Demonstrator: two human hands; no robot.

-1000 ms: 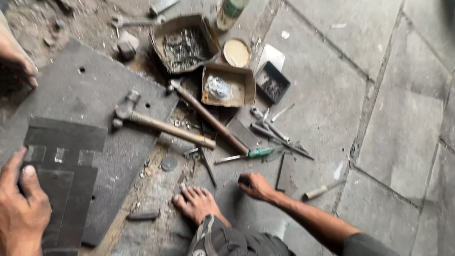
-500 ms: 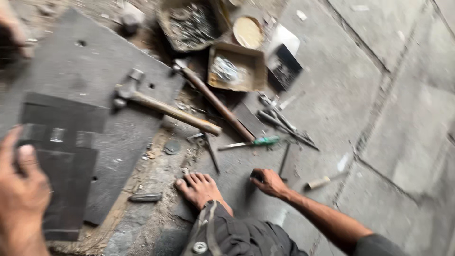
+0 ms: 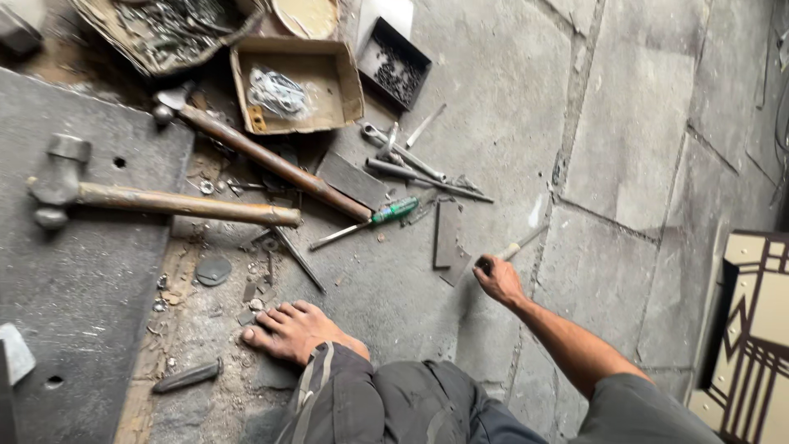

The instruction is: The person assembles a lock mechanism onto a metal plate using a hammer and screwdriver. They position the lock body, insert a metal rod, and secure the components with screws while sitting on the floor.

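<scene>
Right hand (image 3: 498,279) moved right, grip around thin tool (image 3: 519,244).

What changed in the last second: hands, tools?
The right hand slid right across the floor, off the flat dark metal piece, toward a pale-handled tool, and now grips something dark. The left hand has left view. Hammers, the green-handled screwdriver and the bare foot stayed put.

Floor workshop, hammers (image 3: 164,201), screwdriver (image 3: 370,222), cardboard box (image 3: 296,86) of hardware, stone paving (image 3: 641,123)
</scene>
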